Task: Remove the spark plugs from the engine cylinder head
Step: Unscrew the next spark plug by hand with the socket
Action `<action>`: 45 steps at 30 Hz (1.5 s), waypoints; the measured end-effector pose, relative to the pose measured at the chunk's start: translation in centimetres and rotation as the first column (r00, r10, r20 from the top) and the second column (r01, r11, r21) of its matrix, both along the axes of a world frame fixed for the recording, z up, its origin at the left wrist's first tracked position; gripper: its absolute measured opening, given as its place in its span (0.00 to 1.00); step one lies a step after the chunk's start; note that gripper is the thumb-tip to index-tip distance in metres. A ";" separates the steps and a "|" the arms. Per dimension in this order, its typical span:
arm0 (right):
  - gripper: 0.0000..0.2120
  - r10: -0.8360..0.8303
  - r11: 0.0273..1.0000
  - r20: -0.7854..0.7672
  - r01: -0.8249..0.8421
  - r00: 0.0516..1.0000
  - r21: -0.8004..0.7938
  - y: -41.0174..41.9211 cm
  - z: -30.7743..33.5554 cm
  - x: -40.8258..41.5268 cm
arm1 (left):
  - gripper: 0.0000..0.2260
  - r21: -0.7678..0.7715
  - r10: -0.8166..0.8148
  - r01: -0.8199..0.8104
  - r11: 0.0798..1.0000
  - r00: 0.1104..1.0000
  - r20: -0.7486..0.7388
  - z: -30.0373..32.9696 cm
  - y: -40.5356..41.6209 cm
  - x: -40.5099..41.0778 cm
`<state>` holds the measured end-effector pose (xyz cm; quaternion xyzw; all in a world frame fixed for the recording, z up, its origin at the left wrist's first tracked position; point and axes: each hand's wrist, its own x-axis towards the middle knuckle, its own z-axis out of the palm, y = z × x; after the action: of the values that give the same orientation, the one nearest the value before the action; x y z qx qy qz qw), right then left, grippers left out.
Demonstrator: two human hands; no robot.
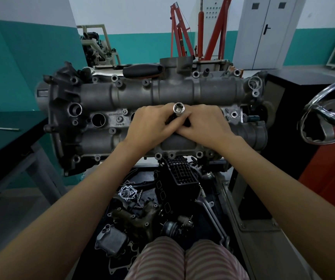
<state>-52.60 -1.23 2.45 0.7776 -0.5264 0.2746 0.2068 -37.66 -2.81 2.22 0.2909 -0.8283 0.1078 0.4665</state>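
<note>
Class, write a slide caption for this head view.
Both hands grip a socket tool over the engine cylinder head.

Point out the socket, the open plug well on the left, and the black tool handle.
socket (179,108), head view, its open hex end.
open plug well (98,120), head view, dark bore.
black tool handle (142,70), head view, mid-grip.

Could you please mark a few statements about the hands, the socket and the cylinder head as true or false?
1. Both hands, left hand and right hand, hold the socket tool. True.
2. The socket's open end faces down into a plug well. False: it faces up toward the camera.
3. An open plug well shows left of the hands on the cylinder head. True.
4. The black handle lies on the floor. False: it rests along the head's far edge.
</note>
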 end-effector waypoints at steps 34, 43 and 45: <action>0.15 0.052 0.998 0.041 -0.051 0.998 -0.023 0.4 0.1 0.1 | 0.11 0.004 -0.018 0.018 1.000 1.000 0.006 0.1 0.3 -0.2; 0.18 0.022 1.000 0.003 -0.022 1.000 0.015 0.2 0.0 0.0 | 0.15 -0.011 -0.056 0.056 0.998 0.998 -0.031 0.2 0.1 -0.1; 0.15 0.021 1.000 -0.005 -0.021 1.000 0.015 0.3 0.0 -0.1 | 0.15 0.008 -0.039 0.039 0.999 0.999 -0.019 0.1 0.2 -0.1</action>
<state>-52.68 -0.97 2.41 0.7855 -0.5195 0.2707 0.1994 -37.74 -2.61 2.37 0.2774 -0.8299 0.0925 0.4752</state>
